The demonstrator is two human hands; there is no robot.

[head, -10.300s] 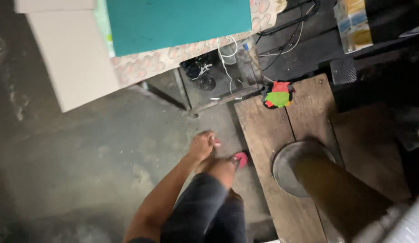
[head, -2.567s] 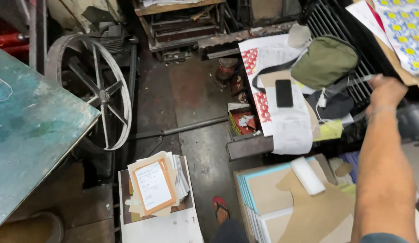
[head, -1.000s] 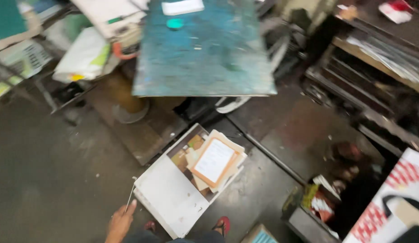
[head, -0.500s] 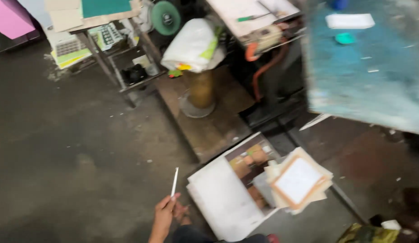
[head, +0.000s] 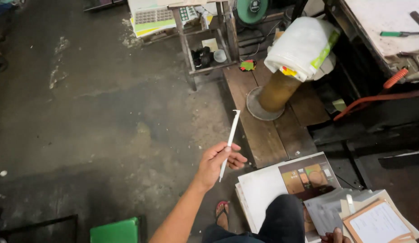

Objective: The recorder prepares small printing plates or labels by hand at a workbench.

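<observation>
My left hand [head: 217, 161] is raised over the concrete floor and pinches a thin white stick [head: 230, 139] that points up and away from me. Only the fingertips of my right hand [head: 333, 236] show at the bottom edge, resting on a stack of grey and white sheets [head: 328, 211]; whether they grip it I cannot tell. Beside that stack lies a tan-bordered card [head: 378, 222]. A large white board with a printed colour sheet [head: 308, 173] lies under the stack, next to my knee [head: 283, 218].
A wooden plank platform [head: 263, 130] carries a brown post on a round metal base [head: 274, 96], topped with a white plastic bag [head: 301, 47]. A metal-legged table [head: 191, 49] with printed sheets stands behind. An orange hose [head: 376, 96] runs right. A green box [head: 115, 230] sits at the bottom left.
The view has swung left and down over the floor. My left hand has risen higher in view with the white stick still in it; the paper stack now lies at the bottom right.
</observation>
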